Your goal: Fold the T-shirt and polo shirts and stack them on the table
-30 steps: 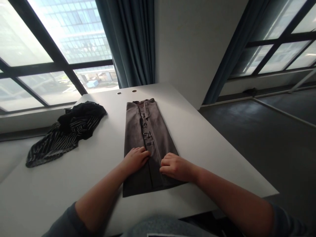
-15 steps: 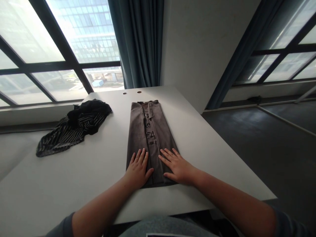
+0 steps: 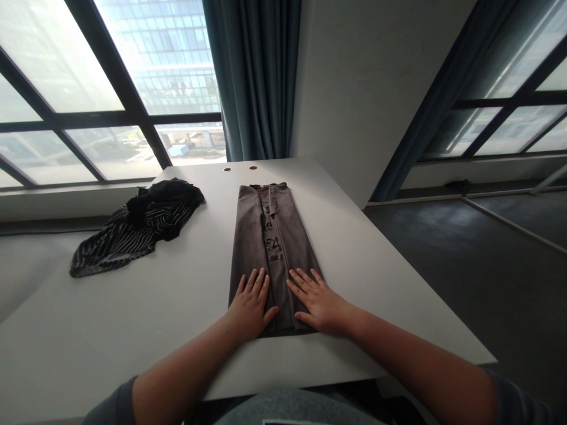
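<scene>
Where the hands are lying: both are resting flat on the near end of the folded grey-brown garment point(image 3: 272, 236), side by side, with a narrow strip of cloth showing between them.
Left hand point(image 3: 251, 304): it is lying fully open, palm down, fingers spread and pointing away from the person, thumb reaching out to the right; it is gripping nothing and only pressing on the cloth's left half.
Right hand point(image 3: 316, 298): it is lying open too, palm down, fingers fanned and angling a little leftward; it is holding nothing and is covering the cloth's right half.
Folded grey-brown garment: it is lying as a long narrow strip in the middle of the bench, running from the hands toward the far edge, with dark printed characters showing along its centre line.
Bench point(image 3: 177, 295): white, it is carrying both pieces of clothing; two small round holes point(image 3: 227, 169) are showing just beyond the garment's far end.
Striped garment point(image 3: 137, 227): black with thin pale stripes, it is lying crumpled on the bench's left side, well apart from the hands.
Surroundings: a dark curtain point(image 3: 257, 77) is hanging behind the bench, beside large windows point(image 3: 110, 88).
</scene>
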The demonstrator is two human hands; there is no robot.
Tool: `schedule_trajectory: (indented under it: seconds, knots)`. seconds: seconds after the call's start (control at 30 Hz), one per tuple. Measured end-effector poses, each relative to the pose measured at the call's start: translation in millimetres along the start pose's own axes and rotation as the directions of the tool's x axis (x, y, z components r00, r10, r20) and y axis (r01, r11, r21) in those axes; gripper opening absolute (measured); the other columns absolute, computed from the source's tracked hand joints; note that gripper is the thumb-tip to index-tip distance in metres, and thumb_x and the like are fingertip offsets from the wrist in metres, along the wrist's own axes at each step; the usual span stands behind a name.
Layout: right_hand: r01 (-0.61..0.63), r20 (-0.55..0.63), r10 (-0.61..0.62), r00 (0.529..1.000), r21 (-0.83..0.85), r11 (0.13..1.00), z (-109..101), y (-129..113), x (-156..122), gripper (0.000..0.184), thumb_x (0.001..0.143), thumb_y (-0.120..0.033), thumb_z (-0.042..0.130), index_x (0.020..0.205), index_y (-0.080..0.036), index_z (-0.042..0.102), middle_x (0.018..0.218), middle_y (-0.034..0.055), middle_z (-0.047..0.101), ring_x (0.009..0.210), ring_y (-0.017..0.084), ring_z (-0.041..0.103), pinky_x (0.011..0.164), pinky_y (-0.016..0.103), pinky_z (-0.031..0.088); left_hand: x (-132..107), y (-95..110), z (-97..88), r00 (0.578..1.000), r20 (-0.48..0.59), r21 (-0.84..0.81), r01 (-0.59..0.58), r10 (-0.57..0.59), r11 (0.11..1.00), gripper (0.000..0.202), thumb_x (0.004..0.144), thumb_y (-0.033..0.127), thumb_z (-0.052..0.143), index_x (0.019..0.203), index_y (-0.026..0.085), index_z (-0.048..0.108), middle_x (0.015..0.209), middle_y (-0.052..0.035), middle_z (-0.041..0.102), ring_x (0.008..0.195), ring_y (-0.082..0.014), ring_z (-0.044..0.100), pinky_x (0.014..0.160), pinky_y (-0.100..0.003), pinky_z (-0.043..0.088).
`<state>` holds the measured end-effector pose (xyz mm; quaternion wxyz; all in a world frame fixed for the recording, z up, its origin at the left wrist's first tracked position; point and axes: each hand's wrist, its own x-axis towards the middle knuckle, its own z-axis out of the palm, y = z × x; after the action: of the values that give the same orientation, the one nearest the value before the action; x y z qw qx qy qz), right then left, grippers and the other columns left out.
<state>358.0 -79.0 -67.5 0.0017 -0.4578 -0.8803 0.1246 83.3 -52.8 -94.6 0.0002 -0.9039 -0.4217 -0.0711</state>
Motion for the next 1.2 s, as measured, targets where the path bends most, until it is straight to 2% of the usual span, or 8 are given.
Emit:
schedule_trajectory:
  seconds: [0.27,0.63,0.93,1.03,1.1,1.13,1.2]
  knots:
    - [-0.013,0.042,0.013,0.999,0.023,1.0,-6,-8,-3,0.086,0.101,-0.053,0.056,0.17,-0.013,0.023,0.176,0.0181,0.01,0.164,0.036,0.007,0.13,0.064,0.005,1,1,-3.3,1.0,0.022,0.018,0.005,-0.005,1.0,0.081,0.103,0.063,0.044,0.167,0.015,0.034,0.174,-0.0169,0.025,0.162,-0.0388,0.022,0.129,-0.06,0.022]
    - [0.039,0.04,-0.041,0.998,0.057,0.998,-1,-16,-13,0.082,0.103,-0.052,0.055,0.17,-0.017,0.022,0.176,0.018,0.012,0.164,0.036,0.009,0.13,0.065,0.007,-12,-1,-4.5,0.998,0.024,0.01,-0.065,0.064,0.998,0.076,0.105,0.059,0.041,0.169,0.019,0.03,0.174,-0.0139,0.025,0.162,-0.0341,0.023,0.13,-0.056,0.023]
    - [0.001,0.075,-0.007,0.997,0.083,0.997,-5,-20,-16,0.081,0.104,-0.051,0.054,0.17,-0.017,0.022,0.176,0.0167,0.011,0.164,0.034,0.008,0.131,0.063,0.004,-15,1,-13.5,0.996,0.049,-0.054,-0.066,0.069,0.996,0.075,0.104,0.056,0.047,0.167,0.016,0.035,0.174,-0.0137,0.027,0.162,-0.0337,0.025,0.13,-0.056,0.022]
    - [0.043,0.1,-0.059,0.993,0.153,0.987,-19,-8,-12,0.077,0.104,-0.054,0.053,0.169,-0.019,0.029,0.176,0.0151,0.017,0.163,0.033,0.016,0.132,0.059,0.012,-6,-13,-29.4,0.992,0.074,-0.143,-0.088,0.099,0.986,0.067,0.105,0.054,0.048,0.163,0.02,0.043,0.171,-0.0115,0.037,0.158,-0.0312,0.035,0.127,-0.052,0.032]
    - [0.083,0.051,-0.095,0.994,0.194,0.978,-32,7,0,0.071,0.105,-0.053,0.051,0.166,-0.019,0.037,0.174,0.0135,0.025,0.162,0.031,0.022,0.132,0.053,0.021,8,-31,-41.6,0.994,0.055,-0.213,-0.077,0.09,0.974,0.056,0.107,0.05,0.044,0.156,0.023,0.053,0.163,-0.0098,0.05,0.15,-0.0268,0.047,0.123,-0.045,0.041]
    - [0.087,0.004,-0.089,0.996,0.193,0.977,-39,16,9,0.068,0.106,-0.052,0.05,0.165,-0.018,0.041,0.174,0.0133,0.028,0.162,0.03,0.023,0.131,0.05,0.023,18,-40,-46.2,0.998,0.03,-0.234,-0.044,0.053,0.971,0.053,0.108,0.048,0.042,0.153,0.023,0.056,0.159,-0.01,0.055,0.146,-0.0254,0.052,0.121,-0.043,0.043]
    - [0.057,-0.091,-0.045,0.995,0.132,0.99,-49,35,32,0.068,0.106,-0.051,0.05,0.163,-0.014,0.043,0.173,0.015,0.03,0.163,0.03,0.02,0.132,0.048,0.021,40,-59,-49.3,0.999,-0.015,-0.206,0.045,-0.049,0.978,0.054,0.108,0.046,0.043,0.154,0.02,0.054,0.16,-0.013,0.053,0.149,-0.0282,0.049,0.123,-0.046,0.041]
